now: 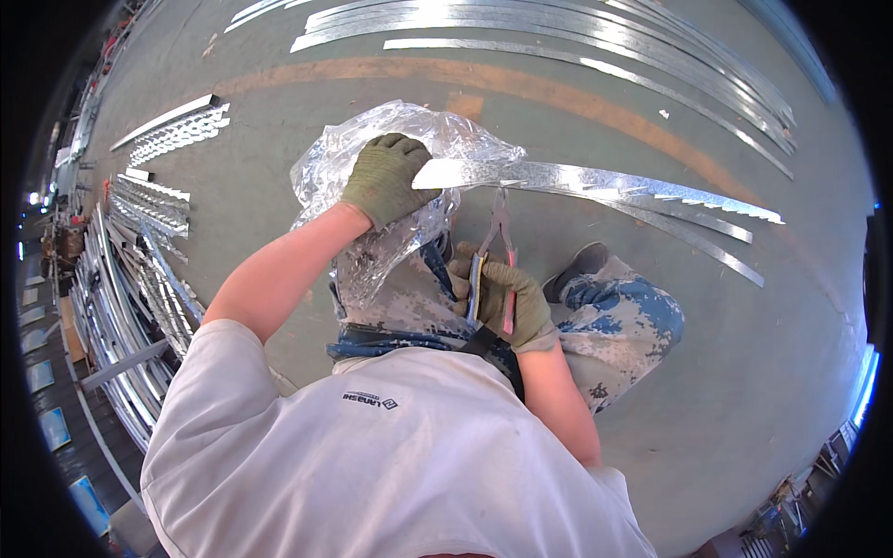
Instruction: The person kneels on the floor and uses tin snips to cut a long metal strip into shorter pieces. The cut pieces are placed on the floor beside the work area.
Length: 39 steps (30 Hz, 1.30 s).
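My left hand (pixel 388 177), in an olive work glove, is closed at the near end of a long shiny metal strip (pixel 558 174). Crumpled clear plastic film (pixel 419 121) bunches around that hand and hangs over my left leg. In my gloved right hand (pixel 518 302) is a pair of pliers (pixel 497 232) with red and blue-yellow handles. Their jaws point up and meet the strip's lower edge, as far as I can see. The strip runs off to the right with a toothed or notched edge, and other strips (pixel 693 232) fan out beneath it.
Long flat metal strips (pixel 558 33) lie across the floor ahead. At the left are notched metal pieces (pixel 181 130) and a large stack of metal profiles (pixel 121 316). An orange line (pixel 577 102) curves over the green floor. My bent legs (pixel 619 325) are close below the work.
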Motion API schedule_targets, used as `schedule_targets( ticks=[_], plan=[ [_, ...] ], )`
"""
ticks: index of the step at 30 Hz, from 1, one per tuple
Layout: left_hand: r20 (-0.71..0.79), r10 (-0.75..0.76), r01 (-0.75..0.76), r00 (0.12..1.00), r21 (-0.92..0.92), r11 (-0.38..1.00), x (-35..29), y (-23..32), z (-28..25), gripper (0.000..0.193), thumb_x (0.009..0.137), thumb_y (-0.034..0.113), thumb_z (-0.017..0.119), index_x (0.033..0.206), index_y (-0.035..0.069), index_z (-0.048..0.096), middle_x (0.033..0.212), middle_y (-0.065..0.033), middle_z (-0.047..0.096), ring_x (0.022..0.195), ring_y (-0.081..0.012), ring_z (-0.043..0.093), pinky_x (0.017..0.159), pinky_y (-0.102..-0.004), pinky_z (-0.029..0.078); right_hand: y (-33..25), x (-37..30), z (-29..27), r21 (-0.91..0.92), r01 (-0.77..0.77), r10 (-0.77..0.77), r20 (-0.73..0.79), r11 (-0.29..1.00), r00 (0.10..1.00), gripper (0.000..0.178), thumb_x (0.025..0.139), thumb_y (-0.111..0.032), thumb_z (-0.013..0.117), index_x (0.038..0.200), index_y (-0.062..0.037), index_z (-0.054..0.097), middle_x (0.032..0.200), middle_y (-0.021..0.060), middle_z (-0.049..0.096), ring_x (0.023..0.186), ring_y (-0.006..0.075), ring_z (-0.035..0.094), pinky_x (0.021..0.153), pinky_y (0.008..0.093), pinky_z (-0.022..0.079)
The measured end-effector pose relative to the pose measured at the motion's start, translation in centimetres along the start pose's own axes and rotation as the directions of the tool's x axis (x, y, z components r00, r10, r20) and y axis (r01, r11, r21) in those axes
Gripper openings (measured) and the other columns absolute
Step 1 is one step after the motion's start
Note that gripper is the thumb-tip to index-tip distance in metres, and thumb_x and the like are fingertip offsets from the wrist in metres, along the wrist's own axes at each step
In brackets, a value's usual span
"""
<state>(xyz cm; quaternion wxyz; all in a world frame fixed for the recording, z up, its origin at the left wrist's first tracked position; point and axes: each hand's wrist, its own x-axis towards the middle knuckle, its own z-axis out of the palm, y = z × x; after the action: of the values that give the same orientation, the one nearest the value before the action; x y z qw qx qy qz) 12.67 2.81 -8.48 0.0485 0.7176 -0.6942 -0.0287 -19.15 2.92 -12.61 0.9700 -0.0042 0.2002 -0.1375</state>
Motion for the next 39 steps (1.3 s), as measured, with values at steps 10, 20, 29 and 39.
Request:
schedule_targets(
  ticks=[10, 20, 29, 39],
  plan=[
    [0.149, -0.003, -0.012, 0.989, 0.101, 0.995, 0.3, 0.4, -1.1, 0.061, 0.101, 0.059, 0.077, 0.141, 0.013, 0.079, 0.149, -0.0094, 0.073, 0.146, -0.0315, 0.061, 0.128, -0.0486, 0.044, 0.3, 0.6, 2.2, -0.788, -0.313, -0.195, -0.473, 0.531, 0.859, 0.047, 0.104, -0.019, 0.083, 0.147, -0.0045, 0.072, 0.111, 0.0146, 0.082, 0.097, 0.0258, 0.082, 0.072, 0.0384, 0.062],
    [0.145, 0.026, -0.031, 0.989, 0.038, 0.999, -0.3, 0.1, -1.5, 0.067, 0.097, 0.061, 0.079, 0.144, 0.012, 0.078, 0.152, -0.0101, 0.073, 0.148, -0.0327, 0.060, 0.129, -0.0496, 0.043, 2.0, 2.9, 3.6, -0.856, -0.260, -0.302, -0.418, 0.446, 0.857, 0.026, 0.104, -0.021, 0.079, 0.122, -0.0029, 0.076, 0.087, 0.0104, 0.072, 0.050, 0.0204, 0.059, 0.045, 0.0372, 0.047],
    [0.302, 0.053, 0.028, 0.952, -0.257, 0.966, 0.2, -2.1, -5.3, 0.075, 0.104, 0.061, 0.077, 0.154, 0.006, 0.071, 0.160, -0.0190, 0.069, 0.151, -0.0390, 0.062, 0.128, -0.0486, 0.049, 2.6, 2.9, 2.0, -0.856, -0.176, -0.378, -0.388, 0.487, 0.840, 0.030, 0.103, -0.020, 0.083, 0.127, -0.0035, 0.078, 0.094, 0.0073, 0.076, 0.080, 0.0199, 0.072, 0.068, 0.0383, 0.056],
    [0.066, -0.375, 0.289, 0.925, -0.763, 0.579, -2.5, -3.1, -7.9, 0.065, 0.110, 0.047, 0.080, 0.158, 0.006, 0.069, 0.155, -0.0159, 0.074, 0.139, -0.0309, 0.071, 0.121, -0.0435, 0.056, 3.4, 2.2, 2.0, -0.848, -0.135, -0.404, -0.377, 0.512, 0.833, 0.028, 0.107, -0.019, 0.077, 0.129, -0.0030, 0.076, 0.084, 0.0071, 0.072, 0.063, 0.0147, 0.062, 0.049, 0.0344, 0.045]
  ],
)
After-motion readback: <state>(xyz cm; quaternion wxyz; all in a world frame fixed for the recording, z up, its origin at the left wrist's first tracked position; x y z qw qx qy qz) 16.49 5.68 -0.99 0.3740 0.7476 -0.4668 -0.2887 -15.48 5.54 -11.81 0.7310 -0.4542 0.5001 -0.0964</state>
